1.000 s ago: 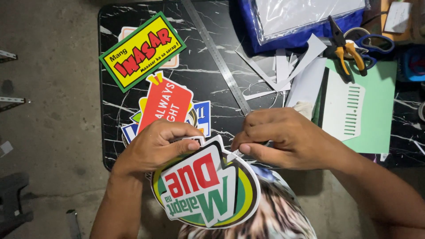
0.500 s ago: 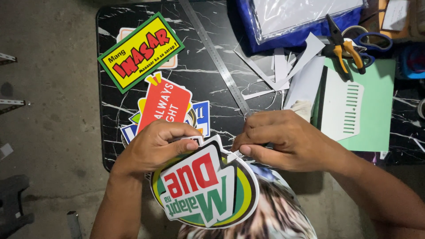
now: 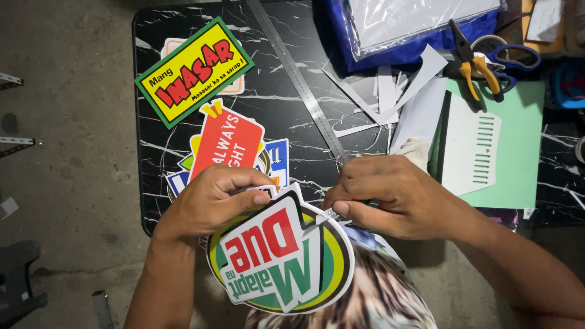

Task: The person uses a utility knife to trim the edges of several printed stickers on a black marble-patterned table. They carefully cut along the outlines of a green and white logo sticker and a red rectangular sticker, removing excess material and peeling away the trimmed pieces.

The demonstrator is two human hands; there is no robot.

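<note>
Cutout (image 3: 283,259), round, green and yellow with a red-and-white shaped panel, held at lower centre of frame, off the near edge of the black marbled surface (image 3: 286,131). Left hand (image 3: 210,204) closed on its upper left rim, thumb on the face. Right hand (image 3: 396,195) closed in a pinch at the upper right rim; whatever sits under the fingertips too small to tell. Other cutouts: yellow sign (image 3: 192,70) upper left, red sign (image 3: 225,143) centre left. Steel ruler (image 3: 298,82) diagonal above. Pliers (image 3: 472,61) and green sheet (image 3: 518,146) upper right. Risk: thin rim likely to crease or tear if pinched and pulled unevenly.
</note>
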